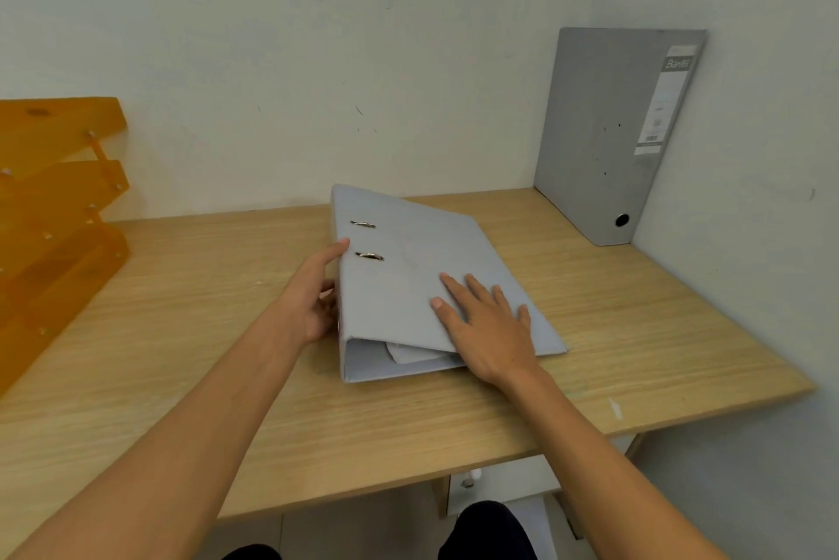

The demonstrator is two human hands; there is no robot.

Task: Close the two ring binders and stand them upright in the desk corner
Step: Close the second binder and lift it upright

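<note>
A light blue ring binder lies flat on the wooden desk, its cover down and paper showing at the near open end. My left hand grips its spine on the left side, thumb on top by the two ring slots. My right hand rests flat, fingers spread, on the cover near the front right. A grey ring binder stands upright and closed in the far right desk corner against the walls.
An orange tiered paper tray stands at the left edge of the desk. White walls bound the desk at the back and on the right. A drawer unit sits beneath the desk's front edge.
</note>
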